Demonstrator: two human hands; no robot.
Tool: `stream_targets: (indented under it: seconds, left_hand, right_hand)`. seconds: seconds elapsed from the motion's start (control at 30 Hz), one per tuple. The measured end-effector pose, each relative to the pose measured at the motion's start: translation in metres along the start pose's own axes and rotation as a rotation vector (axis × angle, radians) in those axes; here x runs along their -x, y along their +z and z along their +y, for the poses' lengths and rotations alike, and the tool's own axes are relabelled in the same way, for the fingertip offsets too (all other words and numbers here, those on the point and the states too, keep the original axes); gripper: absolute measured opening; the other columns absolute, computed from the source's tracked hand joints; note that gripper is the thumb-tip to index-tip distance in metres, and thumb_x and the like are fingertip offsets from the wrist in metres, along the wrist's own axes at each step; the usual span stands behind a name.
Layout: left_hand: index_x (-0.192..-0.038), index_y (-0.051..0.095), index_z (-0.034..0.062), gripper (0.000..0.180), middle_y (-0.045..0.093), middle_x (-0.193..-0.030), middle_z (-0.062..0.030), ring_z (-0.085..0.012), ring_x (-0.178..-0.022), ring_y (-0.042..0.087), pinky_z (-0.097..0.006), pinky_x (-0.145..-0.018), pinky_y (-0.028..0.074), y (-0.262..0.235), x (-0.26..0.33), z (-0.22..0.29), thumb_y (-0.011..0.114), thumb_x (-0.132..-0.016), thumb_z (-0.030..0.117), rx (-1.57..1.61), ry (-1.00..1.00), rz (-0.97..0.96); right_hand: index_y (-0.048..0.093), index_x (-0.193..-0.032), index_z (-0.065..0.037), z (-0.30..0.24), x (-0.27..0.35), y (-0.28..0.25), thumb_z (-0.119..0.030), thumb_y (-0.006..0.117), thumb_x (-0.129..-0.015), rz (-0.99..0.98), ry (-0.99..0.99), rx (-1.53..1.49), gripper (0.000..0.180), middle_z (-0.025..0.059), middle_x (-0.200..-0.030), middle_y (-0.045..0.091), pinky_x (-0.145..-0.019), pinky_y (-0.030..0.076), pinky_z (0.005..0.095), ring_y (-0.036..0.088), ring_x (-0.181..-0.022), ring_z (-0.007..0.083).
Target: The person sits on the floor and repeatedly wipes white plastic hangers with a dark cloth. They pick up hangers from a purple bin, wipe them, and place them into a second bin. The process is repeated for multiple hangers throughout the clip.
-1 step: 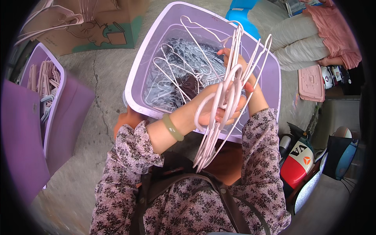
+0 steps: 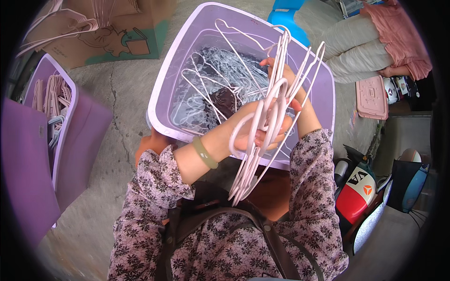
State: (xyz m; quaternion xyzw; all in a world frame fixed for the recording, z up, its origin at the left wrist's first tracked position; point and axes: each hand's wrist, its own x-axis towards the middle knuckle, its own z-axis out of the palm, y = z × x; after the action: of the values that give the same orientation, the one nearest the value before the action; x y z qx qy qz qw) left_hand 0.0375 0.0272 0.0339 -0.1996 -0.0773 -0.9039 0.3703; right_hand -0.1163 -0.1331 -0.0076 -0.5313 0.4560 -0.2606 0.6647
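Note:
I have a bundle of pale pink coat hangers [image 2: 257, 124] in both hands, over the near right part of a purple tub [image 2: 174, 54] of water. My left hand [image 2: 243, 117] is closed around them near their rounded hooks, a green bangle on its wrist. Behind it, my right hand [image 2: 291, 77] is closed on the hangers' upper arms, thumb across them. One end of the bundle points down towards my lap. Other pale hangers [image 2: 205, 95] stick up from the rippled water, where a dark patch shows.
Left stands a purple bin [image 2: 84, 122] with more hangers [image 2: 54, 93]. A cardboard box [image 2: 119, 42] is beyond it. A blue plastic object [image 2: 288, 21] stands behind the tub. At right are a person in light trousers [image 2: 354, 42], a pink lid [image 2: 371, 97] and a red-and-white object [image 2: 356, 192].
The hanger bundle and my left hand have shifted very slightly left. The ripples in the tub look different; both hands keep their hold.

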Motion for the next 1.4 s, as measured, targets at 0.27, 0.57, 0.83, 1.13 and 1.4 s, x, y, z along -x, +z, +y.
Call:
stream_targets:
  seconds: [0.27, 0.57, 0.83, 1.13, 1.4]
  left_hand:
    - [-0.132, 0.034, -0.0012, 0.046, 0.046, -0.057, -0.0059, -0.0087, -0.035, 0.036, -0.020, -0.032, 0.028, -0.004, 0.008, 0.004, 0.025, -0.101, 0.031, -0.026, -0.055, 0.024]
    - [-0.135, 0.037, 0.0090, 0.048, 0.041, -0.050, -0.0036, -0.0090, -0.033, 0.031, -0.025, -0.033, 0.025, -0.023, -0.006, 0.012, 0.021, -0.101, 0.038, 0.053, -0.018, -0.200]
    - [-0.124, 0.042, 0.0005, 0.044, 0.037, -0.048, -0.0026, -0.0087, -0.032, 0.028, -0.025, -0.031, 0.024, -0.031, -0.011, 0.006, 0.021, -0.101, 0.032, 0.121, 0.047, -0.298]
    - [-0.115, 0.042, 0.0007, 0.041, 0.037, -0.047, -0.0017, -0.0090, -0.032, 0.027, -0.024, -0.032, 0.024, -0.021, -0.010, 0.011, 0.021, -0.101, 0.033, 0.052, 0.048, -0.286]
    - [-0.110, 0.043, -0.0002, 0.049, 0.038, -0.047, -0.0039, -0.0099, -0.033, 0.028, -0.025, -0.032, 0.023, 0.017, -0.006, 0.028, 0.016, -0.101, 0.040, -0.085, -0.032, -0.270]
  right_hand:
    - [0.057, -0.108, -0.004, 0.035, -0.004, -0.052, -0.039, 0.047, -0.095, 0.082, -0.168, 0.049, 0.039, 0.0011, -0.081, 0.061, -0.054, 0.046, 0.0180, 0.057, -0.065, 0.0057]
    - [0.058, -0.097, -0.009, 0.055, -0.028, -0.014, -0.025, 0.057, -0.091, -0.027, -0.339, -0.438, 0.017, -0.0029, -0.080, 0.056, -0.065, 0.043, 0.0200, 0.051, -0.072, 0.0073]
    - [0.050, -0.118, -0.006, 0.071, -0.046, -0.009, -0.011, 0.068, -0.079, -0.246, -0.163, -0.564, 0.044, 0.0061, -0.086, 0.057, -0.090, 0.049, 0.0385, 0.058, -0.085, 0.0198]
    - [0.059, -0.100, -0.005, 0.056, -0.034, 0.001, -0.019, 0.064, -0.083, -0.327, -0.270, 0.214, 0.023, 0.0057, -0.088, 0.061, -0.071, 0.048, 0.0260, 0.057, -0.080, 0.0125]
    - [0.064, -0.100, -0.020, 0.039, 0.005, -0.083, -0.035, 0.056, -0.084, 0.519, -0.340, 1.206, 0.023, 0.0106, -0.085, 0.066, -0.069, 0.049, 0.0407, 0.064, -0.081, 0.0291]
